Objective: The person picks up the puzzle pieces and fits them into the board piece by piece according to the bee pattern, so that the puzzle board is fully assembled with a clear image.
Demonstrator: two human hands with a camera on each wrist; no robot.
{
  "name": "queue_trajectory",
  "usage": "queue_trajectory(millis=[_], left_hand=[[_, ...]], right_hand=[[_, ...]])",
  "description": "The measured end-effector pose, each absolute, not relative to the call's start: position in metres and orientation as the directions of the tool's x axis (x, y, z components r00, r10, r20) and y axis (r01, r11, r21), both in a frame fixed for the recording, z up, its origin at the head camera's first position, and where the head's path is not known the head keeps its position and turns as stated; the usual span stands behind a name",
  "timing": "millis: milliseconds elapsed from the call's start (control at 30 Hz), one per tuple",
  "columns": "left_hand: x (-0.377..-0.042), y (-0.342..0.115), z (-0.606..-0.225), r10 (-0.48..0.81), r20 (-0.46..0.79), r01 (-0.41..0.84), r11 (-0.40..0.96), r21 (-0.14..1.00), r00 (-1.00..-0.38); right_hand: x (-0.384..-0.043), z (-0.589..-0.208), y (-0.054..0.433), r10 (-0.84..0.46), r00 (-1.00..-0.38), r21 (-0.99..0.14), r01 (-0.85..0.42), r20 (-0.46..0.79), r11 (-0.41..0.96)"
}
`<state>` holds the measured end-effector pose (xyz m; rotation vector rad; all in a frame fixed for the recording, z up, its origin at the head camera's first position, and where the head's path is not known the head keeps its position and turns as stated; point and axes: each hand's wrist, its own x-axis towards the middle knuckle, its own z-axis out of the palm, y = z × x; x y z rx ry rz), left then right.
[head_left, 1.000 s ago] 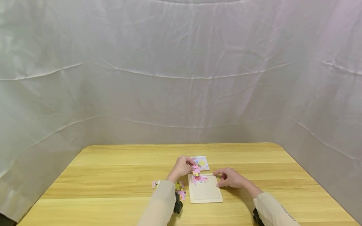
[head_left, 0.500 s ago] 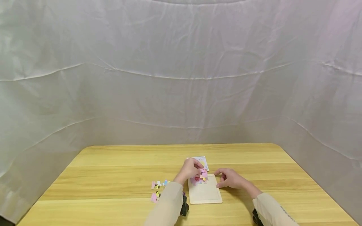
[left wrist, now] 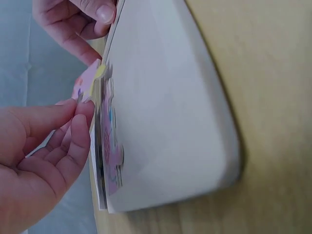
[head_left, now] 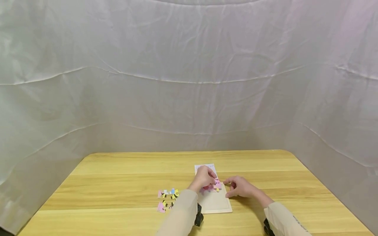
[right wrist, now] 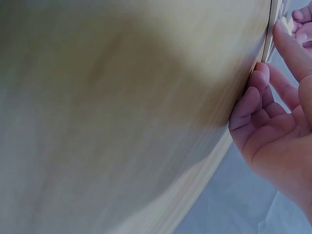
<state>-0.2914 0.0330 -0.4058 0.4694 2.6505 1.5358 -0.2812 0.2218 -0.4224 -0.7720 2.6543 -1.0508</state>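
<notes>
Between thumb and fingers, my left hand [head_left: 203, 177] pinches a pink jigsaw piece [left wrist: 87, 82] with a yellow patch. The piece is tilted over the far right corner of a pale wooden puzzle board [head_left: 217, 204]. Joined pink pieces [left wrist: 110, 139] lie along the board's far side, partly hidden by my left hand in the head view. At the board's right edge, my right hand [head_left: 241, 186] holds the corner with its thumb on the side and index finger at the top. Its other fingers [right wrist: 246, 105] are curled low by the table.
Loose jigsaw pieces [head_left: 174, 193] in yellow, black and blue lie left of the board, with a pink piece [head_left: 161, 207] nearer the front. A printed picture card [head_left: 200, 167] lies behind the board. Grey fabric [head_left: 189, 105] surrounds the table [head_left: 118, 183].
My left hand has carried the pink piece rightward across the board's far side to its far right corner. More loose pieces show on the left. My right hand has stayed in place.
</notes>
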Motion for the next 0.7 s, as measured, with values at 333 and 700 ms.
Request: queue_trajectory(millis=[333,700], left_hand=[[-0.2923,0.0397,-0.4075,0.282,0.076,0.216,0.51,0.832,-0.956],[-0.2904,0.0391,-0.409,0.361,0.119,0.325,0.589,0.74,-0.925]], right_hand=[[-0.2803,-0.4215,0.222,-0.522,-0.853,-0.682,-0.389,0.012,0.619],[-0.2791,-0.4208,0.2195,-0.531,-0.847,-0.682,-0.402,0.024,0.611]])
